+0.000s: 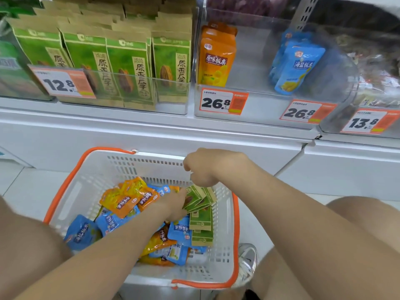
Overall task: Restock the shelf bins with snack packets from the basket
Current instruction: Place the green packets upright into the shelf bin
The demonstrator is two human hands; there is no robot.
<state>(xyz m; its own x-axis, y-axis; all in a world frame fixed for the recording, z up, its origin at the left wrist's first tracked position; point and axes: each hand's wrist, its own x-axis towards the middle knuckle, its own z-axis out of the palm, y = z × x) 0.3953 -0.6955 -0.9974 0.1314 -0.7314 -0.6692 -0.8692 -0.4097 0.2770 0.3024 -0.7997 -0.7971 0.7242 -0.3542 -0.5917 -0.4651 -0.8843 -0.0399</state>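
Two hands work over the basket (pixel 104 169), lower centre. Right hand (pixel 205 167) grips fanned green packets (pixel 195 198) by their tops, likely batching them for the upper-left bin (pixel 171 109). Left hand (pixel 173 205) reaches among the packets; grip hidden.

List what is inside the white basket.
Orange packets, blue packets and green packets, heaped. The left arm covers the heap's middle; whatever lies under the top layer is hidden.

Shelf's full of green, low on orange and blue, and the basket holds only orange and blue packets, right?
No: the head view shows green packets in the basket too, among orange packets and blue packets. The rest holds: shelf green stock full, shelf orange stock and shelf blue stock low.
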